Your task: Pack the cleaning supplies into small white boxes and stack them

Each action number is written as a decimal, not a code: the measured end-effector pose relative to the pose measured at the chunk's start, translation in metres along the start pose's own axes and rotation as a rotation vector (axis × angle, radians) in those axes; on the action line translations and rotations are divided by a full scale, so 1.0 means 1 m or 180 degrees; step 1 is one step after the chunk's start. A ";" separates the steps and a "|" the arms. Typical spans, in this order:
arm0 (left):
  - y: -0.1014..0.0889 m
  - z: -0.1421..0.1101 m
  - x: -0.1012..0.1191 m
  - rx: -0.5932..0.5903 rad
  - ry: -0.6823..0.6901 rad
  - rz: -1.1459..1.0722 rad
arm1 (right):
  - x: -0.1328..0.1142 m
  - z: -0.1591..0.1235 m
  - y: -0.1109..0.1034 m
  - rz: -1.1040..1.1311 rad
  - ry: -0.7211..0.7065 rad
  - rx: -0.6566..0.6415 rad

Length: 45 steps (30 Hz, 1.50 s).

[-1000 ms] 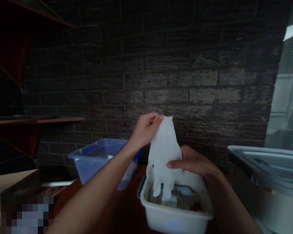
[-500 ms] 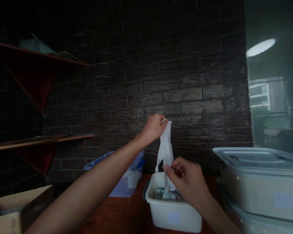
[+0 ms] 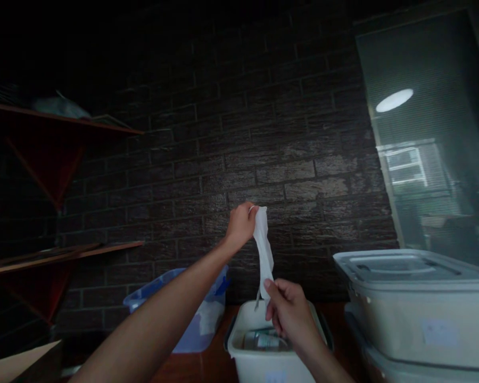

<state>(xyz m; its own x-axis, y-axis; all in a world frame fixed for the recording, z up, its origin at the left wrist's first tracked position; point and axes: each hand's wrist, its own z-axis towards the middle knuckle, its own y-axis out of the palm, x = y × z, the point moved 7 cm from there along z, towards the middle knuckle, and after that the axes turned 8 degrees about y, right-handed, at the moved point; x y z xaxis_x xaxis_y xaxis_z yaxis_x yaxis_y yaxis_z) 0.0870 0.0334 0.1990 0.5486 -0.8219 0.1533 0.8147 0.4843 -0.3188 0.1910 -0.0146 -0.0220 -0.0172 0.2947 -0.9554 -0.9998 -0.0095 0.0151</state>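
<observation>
"What do you have in the head view?"

"My left hand (image 3: pixel 241 226) is raised, thumb and fingers pinched on the cuff of a white glove (image 3: pixel 264 247). The glove hangs below that hand, stretched long and narrow. My right hand (image 3: pixel 291 311) is lower, its thumb and curled fingers closed on the glove's bottom end."

"And around the hands?"

"Just under the right hand is a white tub (image 3: pixel 249 367), open, with a small package (image 3: pixel 263 340) inside. Beyond my left forearm, to the left of both hands, stands a blue bin (image 3: pixel 191 335). Well to the right of my right hand I see a lidded container (image 3: pixel 407 319). The tub and bin are on a reddish-brown table (image 3: pixel 191 367)."

"What could go wrong from here?"

"The left pinch looks to be only on the rim. If my right hand pulled down hard, I think the cuff could tear or slip free, and the glove would spring toward the right hand. A thin loose strip (image 3: pixel 257 300) dangles over the tub; lowering both hands could catch it on the edge or the package. It's dim too, so I can't tell how much material the right fingers cover."
</observation>
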 end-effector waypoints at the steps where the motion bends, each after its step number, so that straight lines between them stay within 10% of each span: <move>1: 0.001 -0.001 -0.002 0.0008 -0.0023 -0.0042 | 0.008 0.001 0.002 0.0494 0.0203 -0.0078; 8: 0.011 0.000 -0.001 -0.0298 0.0069 -0.0301 | 0.017 -0.003 -0.003 0.0078 0.0410 -0.0217; 15: 0.010 0.004 0.001 -0.0687 0.0171 -0.0481 | -0.016 -0.004 -0.080 -0.0396 -0.1002 0.1493; 21: 0.017 -0.006 0.010 -0.1155 0.0081 -0.0792 | 0.020 0.031 -0.057 0.0608 0.0087 0.0323; 27: 0.003 -0.003 0.000 -0.0858 -0.0089 -0.0599 | 0.038 0.018 -0.020 0.1021 0.0711 -0.0938; 37: -0.004 -0.034 -0.061 -0.0592 -0.1344 -0.1039 | 0.032 0.017 -0.043 0.1766 0.0858 -0.0710; 45: 0.001 -0.127 -0.107 -0.0976 -0.2632 -0.1674 | 0.053 0.024 -0.075 0.1004 0.1166 -0.0255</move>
<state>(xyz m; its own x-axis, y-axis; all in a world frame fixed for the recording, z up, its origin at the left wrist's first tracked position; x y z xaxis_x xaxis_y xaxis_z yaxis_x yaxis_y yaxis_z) 0.0049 0.0833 0.0632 0.1883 -0.3881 0.9022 0.9700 -0.0702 -0.2326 0.2646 0.0248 -0.0667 -0.3019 -0.0899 -0.9491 -0.9424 -0.1219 0.3114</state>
